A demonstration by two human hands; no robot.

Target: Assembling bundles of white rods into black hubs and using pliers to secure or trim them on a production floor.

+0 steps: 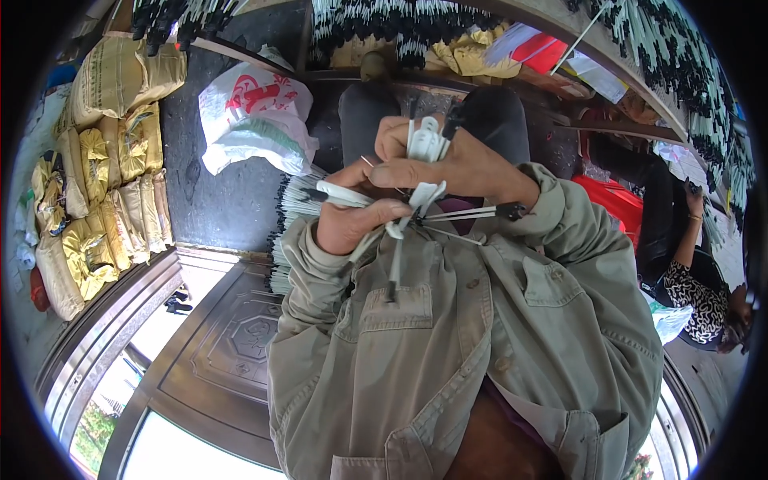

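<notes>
My left hand (350,224) and my right hand (460,168) meet in front of my chest, above my dark-trousered knees. The right hand's fingers are closed round white plastic pieces (426,142) that stick up past its knuckles. The left hand pinches a white plastic piece (416,200) between thumb and fingers. Thin pale rods with black tips (480,213) run from that piece toward the right, and one rod hangs down over my olive jacket (448,336). How the rods join the plastic is hidden by my fingers.
A bundle of black-tipped rods (290,216) lies by my left elbow. A white plastic bag (252,112) and stacked yellow sacks (104,168) lie on the dark floor at left. Racks of similar rods (400,24) hang ahead. Another person (688,272) sits at right.
</notes>
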